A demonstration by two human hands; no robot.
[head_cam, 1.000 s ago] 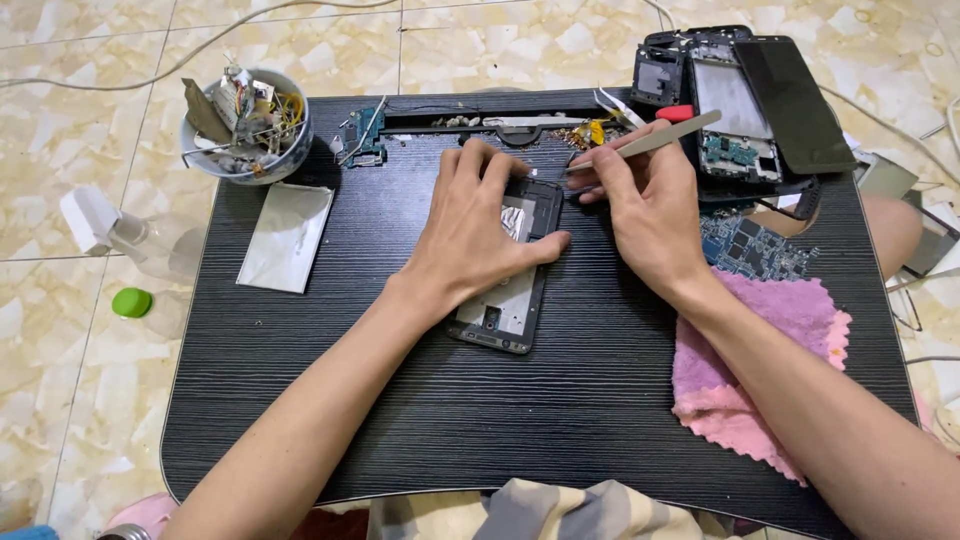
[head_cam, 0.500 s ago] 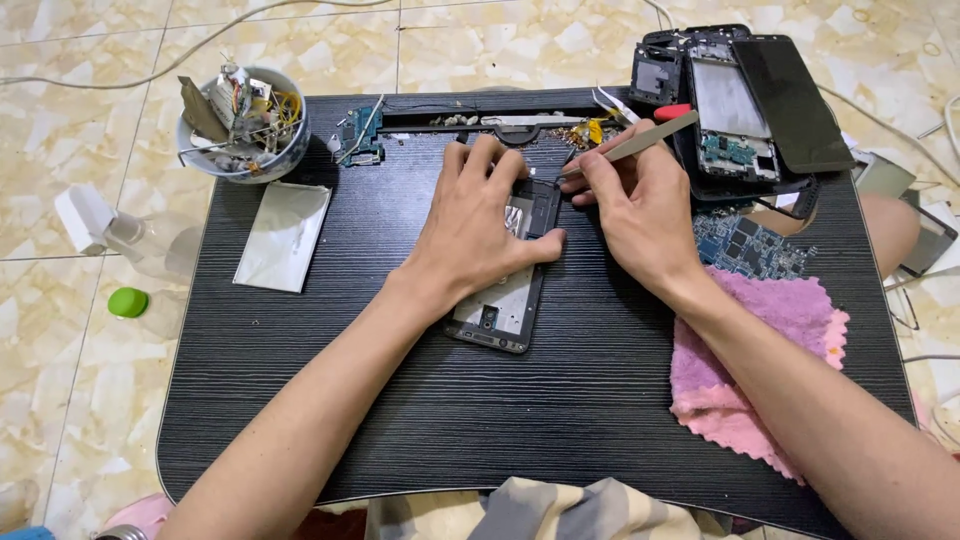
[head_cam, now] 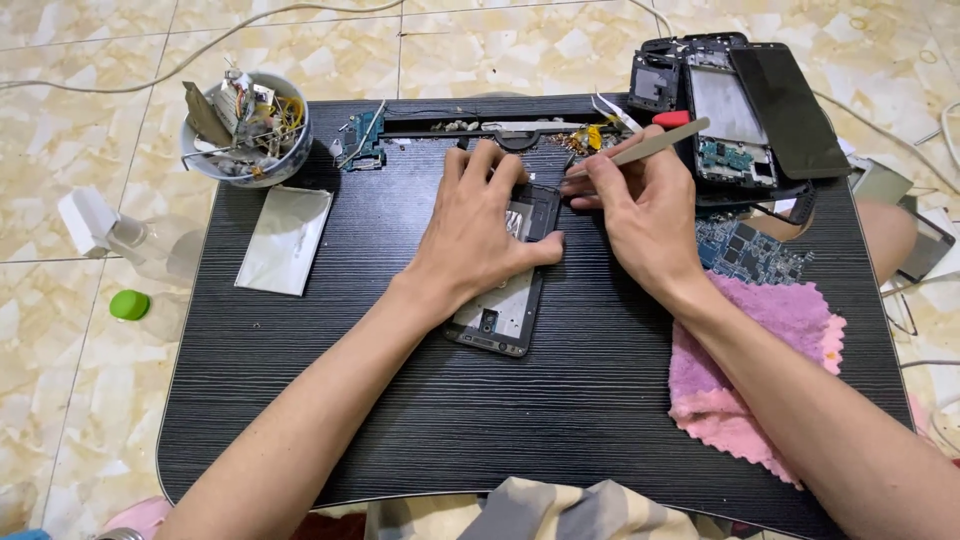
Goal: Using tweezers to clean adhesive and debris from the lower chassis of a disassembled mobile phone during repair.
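Note:
An opened black phone (head_cam: 505,305) with its back cover off lies in the middle of a black lap table (head_cam: 330,400). My left hand (head_cam: 478,225) lies flat on the phone's upper half and presses it down. My right hand (head_cam: 645,210) grips metal tweezers (head_cam: 640,148) whose tips point down into the phone's top right corner, just beside my left fingers. The upper part of the phone is hidden under my left hand.
A white bowl (head_cam: 245,135) of scrap parts stands at the back left, a flat silver battery (head_cam: 285,240) beside it. Dismantled phone frames (head_cam: 735,110), a blue circuit board (head_cam: 750,250) and a pink cloth (head_cam: 760,380) lie on the right. A plastic bottle (head_cam: 130,235) and a green cap (head_cam: 128,304) lie on the tiled floor.
Both hands stay on the phone. The tweezers have tilted slightly and their tips shifted a little at the phone's top corner.

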